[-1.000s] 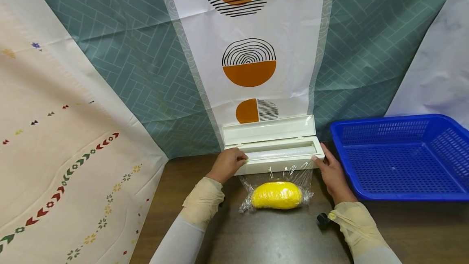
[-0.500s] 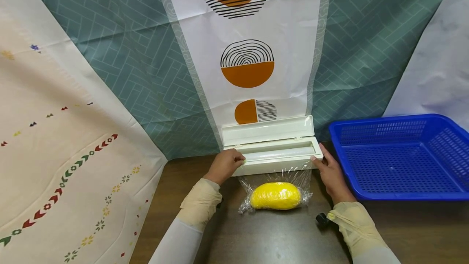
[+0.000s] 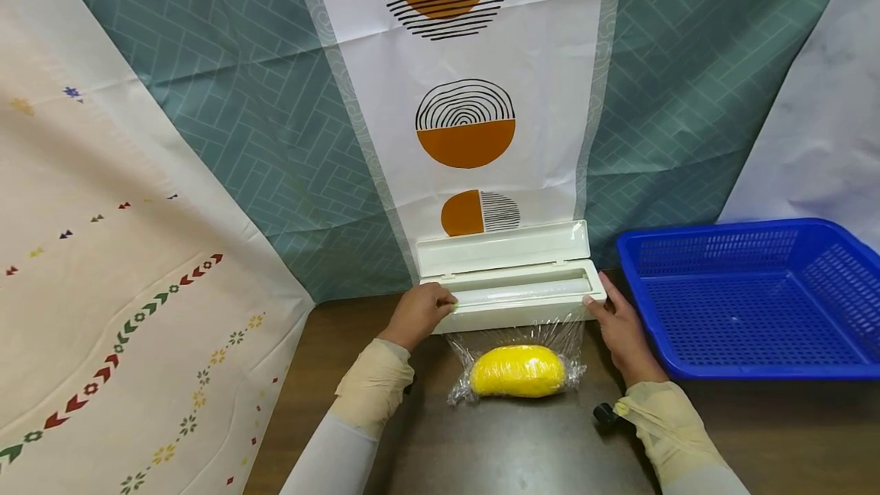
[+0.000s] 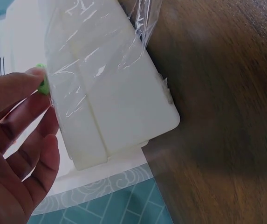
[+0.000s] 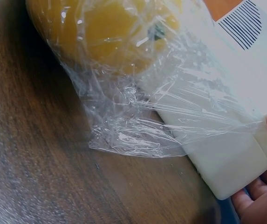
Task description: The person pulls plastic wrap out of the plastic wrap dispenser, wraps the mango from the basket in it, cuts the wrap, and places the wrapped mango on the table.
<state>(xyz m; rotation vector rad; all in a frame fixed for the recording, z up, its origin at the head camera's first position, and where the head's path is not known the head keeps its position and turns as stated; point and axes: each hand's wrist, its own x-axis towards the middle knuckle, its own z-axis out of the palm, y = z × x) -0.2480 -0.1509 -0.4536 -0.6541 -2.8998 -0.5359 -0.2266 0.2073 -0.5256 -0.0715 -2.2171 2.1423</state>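
A white cling film dispenser (image 3: 516, 318) lies with its lid (image 3: 505, 247) raised and a film roll (image 3: 522, 291) inside. My left hand (image 3: 418, 313) is at its left end, thumb and finger pinching a small green slide cutter (image 4: 43, 80) on the front edge. At the opposite end, my right hand (image 3: 627, 338) grips the dispenser, thumb on the front corner and fingers round the side. Clear film (image 5: 180, 123) runs from the dispenser down to a yellow oblong fruit (image 3: 518, 371), which is wrapped in it with crumpled ends. A dark green spot shows on the fruit in the right wrist view.
Right of the dispenser stands a blue plastic basket (image 3: 756, 312) with perforated walls. A patterned cloth (image 3: 467, 44) hangs directly behind the dispenser, and a cream cloth (image 3: 137, 289) hangs at the left. Underneath is a dark brown wooden table (image 3: 509, 449).
My left fingertips have shifted slightly left along the dispenser's front edge. The right hand keeps its hold, and the wrapped fruit stays in place.
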